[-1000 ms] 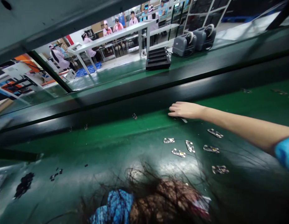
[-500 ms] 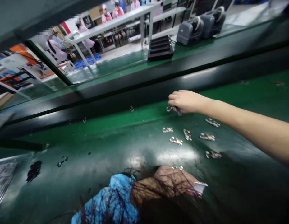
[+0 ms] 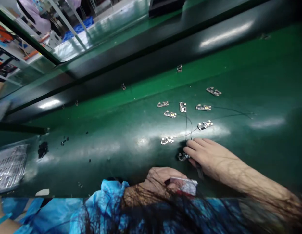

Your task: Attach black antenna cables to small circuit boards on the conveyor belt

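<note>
My right hand is low over the green bench, its fingers closed round a dark tool, perhaps tweezers, beside a small circuit board. At the bench's near edge my left hand holds a small flat packet with a silvery, reddish face. Strands of hair partly cover this hand and its sleeve. Several small boards lie beyond the hands, among them one to the left of my right hand and another above it. Thin dark wires run from some of them.
On the left are a heap of small black parts and a clear plastic bag. A moving-belt-like green strip carries two small boards. A person in pink is far back; a blue-clad arm shows at lower left.
My right hand has come from the green strip back towards me, near my left hand. A board now lies on the strip where it was. The view has tilted down.
</note>
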Motion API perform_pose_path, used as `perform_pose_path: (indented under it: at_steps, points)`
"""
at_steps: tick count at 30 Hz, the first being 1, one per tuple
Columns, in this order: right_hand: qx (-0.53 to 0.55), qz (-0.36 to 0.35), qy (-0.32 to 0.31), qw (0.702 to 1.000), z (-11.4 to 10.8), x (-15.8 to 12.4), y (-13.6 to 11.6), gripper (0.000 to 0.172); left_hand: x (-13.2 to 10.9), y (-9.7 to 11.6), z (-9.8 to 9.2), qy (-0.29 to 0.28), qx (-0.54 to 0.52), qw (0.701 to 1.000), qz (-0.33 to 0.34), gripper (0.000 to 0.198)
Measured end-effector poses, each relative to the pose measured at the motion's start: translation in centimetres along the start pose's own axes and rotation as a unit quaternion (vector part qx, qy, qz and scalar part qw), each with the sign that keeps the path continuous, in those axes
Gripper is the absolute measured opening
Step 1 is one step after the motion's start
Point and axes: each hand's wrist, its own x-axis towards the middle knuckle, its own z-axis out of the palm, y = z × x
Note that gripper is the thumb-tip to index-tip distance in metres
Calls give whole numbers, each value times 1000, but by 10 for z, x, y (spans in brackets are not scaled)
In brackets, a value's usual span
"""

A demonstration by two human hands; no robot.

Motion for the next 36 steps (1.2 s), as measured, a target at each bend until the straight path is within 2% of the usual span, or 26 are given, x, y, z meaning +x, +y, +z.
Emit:
perform_pose_path:
  at_steps: [4,6,8,11,14,17,22,27,29,33,36]
  points:
    - [50,-2,30,998,-3,-5,12,23,-9,7,5,56,-31,997,-37,22]
    - [136,15,71,988,-8,-14,9,22,-8,9,9,82,-39,995,-47,19]
    - [255,61,107,959,-11,-25,-2,23,-6,11,12,94,-50,993,-51,17]
    - [402,139,124,896,-12,-37,-25,30,-3,14,15,100,-61,992,-53,16]
    - [486,201,134,840,-10,-36,-44,24,-2,17,16,107,-63,991,-50,18]
    - [522,224,151,809,-11,-30,-51,18,0,20,14,100,-66,993,-22,19]
    - [534,217,137,806,-14,-32,-56,22,6,21,13,86,-76,993,23,20]
    - [505,260,127,813,-8,-61,-42,40,7,20,12,66,-51,996,44,17]
    - [510,232,141,816,-6,-68,-30,37,5,20,11,61,-26,996,54,16]
    - [524,212,194,802,-10,-58,-17,8,4,17,13,75,25,993,82,19]
    - [537,194,215,792,-16,-46,-20,21,5,12,17,99,53,988,103,18]
